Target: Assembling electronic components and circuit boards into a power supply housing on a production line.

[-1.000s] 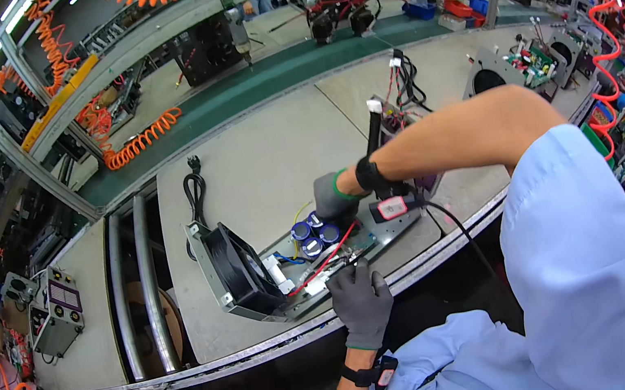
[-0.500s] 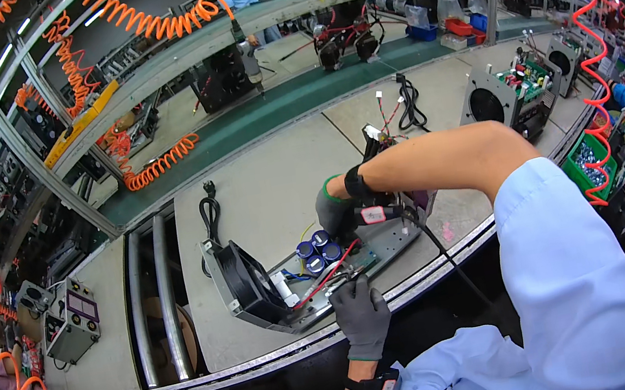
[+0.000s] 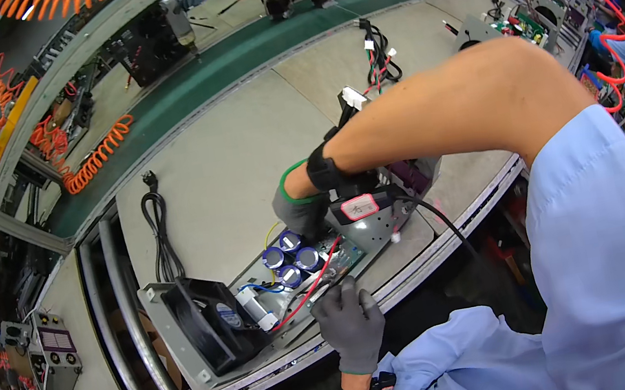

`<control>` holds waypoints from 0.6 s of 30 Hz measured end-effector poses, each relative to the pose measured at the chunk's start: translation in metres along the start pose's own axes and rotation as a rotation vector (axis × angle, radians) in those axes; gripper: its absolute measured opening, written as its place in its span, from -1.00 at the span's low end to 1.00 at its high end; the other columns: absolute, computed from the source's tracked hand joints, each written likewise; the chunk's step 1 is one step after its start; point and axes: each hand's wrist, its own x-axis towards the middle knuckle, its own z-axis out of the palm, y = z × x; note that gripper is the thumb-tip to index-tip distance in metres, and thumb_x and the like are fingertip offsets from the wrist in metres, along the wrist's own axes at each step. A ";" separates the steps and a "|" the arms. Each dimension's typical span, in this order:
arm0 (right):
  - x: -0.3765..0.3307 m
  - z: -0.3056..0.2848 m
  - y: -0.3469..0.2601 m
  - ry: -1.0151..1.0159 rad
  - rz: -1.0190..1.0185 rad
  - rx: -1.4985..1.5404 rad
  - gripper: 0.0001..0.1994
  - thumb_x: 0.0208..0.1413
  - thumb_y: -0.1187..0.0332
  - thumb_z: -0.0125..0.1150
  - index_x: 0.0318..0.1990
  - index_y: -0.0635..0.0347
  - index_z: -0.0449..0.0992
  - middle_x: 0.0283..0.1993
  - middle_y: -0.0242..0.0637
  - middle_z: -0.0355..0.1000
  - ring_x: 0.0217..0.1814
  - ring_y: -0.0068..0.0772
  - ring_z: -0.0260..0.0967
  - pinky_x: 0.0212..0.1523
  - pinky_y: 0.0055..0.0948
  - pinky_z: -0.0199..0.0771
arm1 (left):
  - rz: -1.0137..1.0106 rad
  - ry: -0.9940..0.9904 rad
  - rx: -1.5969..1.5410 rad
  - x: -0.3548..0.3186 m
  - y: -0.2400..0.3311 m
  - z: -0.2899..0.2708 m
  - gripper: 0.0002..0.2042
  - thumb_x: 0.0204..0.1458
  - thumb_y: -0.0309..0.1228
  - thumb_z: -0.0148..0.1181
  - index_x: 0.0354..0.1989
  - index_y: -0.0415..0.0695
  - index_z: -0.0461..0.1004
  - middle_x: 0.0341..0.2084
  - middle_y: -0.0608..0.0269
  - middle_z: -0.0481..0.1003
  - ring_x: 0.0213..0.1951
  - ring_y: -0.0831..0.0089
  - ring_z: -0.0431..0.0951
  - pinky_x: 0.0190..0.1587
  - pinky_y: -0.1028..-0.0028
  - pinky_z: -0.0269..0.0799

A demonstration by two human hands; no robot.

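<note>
A metal chassis (image 3: 381,235) lies on the bench in front of me. At its left end stands a black fan (image 3: 206,324). Next to the fan are several blue-topped capacitors (image 3: 288,259), a white block (image 3: 255,308) and a red wire (image 3: 307,288). My left hand (image 3: 351,325), in a grey glove, is at the near edge of the chassis, fingers curled in by the wires; what they hold is hidden. Over the far side, my right hand (image 3: 300,212), gloved with a green cuff, reaches down behind the capacitors. Its fingers are out of sight.
A black power cord (image 3: 160,237) lies left of the chassis, another (image 3: 379,51) beyond it. Metal rollers (image 3: 128,317) cross the bench at left, with a boxed unit (image 3: 54,354) past them. More open units (image 3: 519,24) stand far right. A black cable (image 3: 445,218) trails from my right wrist.
The view has tilted down and come nearer, so the chassis looks larger and lies further left. Both hands stay at the chassis; the shiny metal pieces by my left fingertips no longer show clearly.
</note>
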 end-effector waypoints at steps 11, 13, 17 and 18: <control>0.012 0.000 0.004 0.021 0.137 0.057 -0.64 -0.12 0.12 0.41 -0.22 0.19 0.70 -0.22 -0.10 0.62 -0.21 -0.13 0.56 -0.15 -0.18 0.54 | -0.002 -0.029 -0.011 -0.003 -0.005 0.001 -0.67 -0.09 -0.41 0.27 -0.07 -0.10 0.59 -0.22 0.09 0.43 -0.12 0.08 0.40 -0.15 0.18 0.46; -0.005 -0.007 -0.012 0.023 0.238 0.010 -0.63 -0.13 0.13 0.43 -0.21 0.18 0.70 -0.20 -0.09 0.63 -0.20 -0.12 0.56 -0.14 -0.18 0.55 | 0.019 0.006 -0.002 -0.003 -0.004 -0.002 -0.66 -0.08 -0.41 0.27 -0.07 -0.10 0.58 -0.22 0.09 0.43 -0.11 0.07 0.40 -0.15 0.17 0.47; -0.054 0.007 -0.054 0.506 0.282 -0.274 -0.72 -0.13 0.19 0.40 -0.25 0.10 0.72 -0.14 -0.21 0.65 -0.14 -0.16 0.61 -0.17 -0.08 0.54 | 0.010 -0.009 -0.026 -0.003 -0.003 -0.007 -0.67 -0.05 -0.42 0.24 -0.04 -0.09 0.56 -0.18 0.05 0.43 -0.09 0.02 0.40 -0.13 0.13 0.47; -0.058 0.011 -0.070 0.584 0.370 -0.377 -0.77 -0.07 0.25 0.37 -0.22 0.02 0.72 -0.12 -0.28 0.64 -0.15 -0.15 0.61 -0.25 -0.01 0.53 | -0.007 -0.054 -0.046 -0.005 -0.003 -0.007 -0.66 -0.04 -0.42 0.23 -0.03 -0.09 0.56 -0.17 0.04 0.43 -0.08 0.00 0.40 -0.12 0.11 0.47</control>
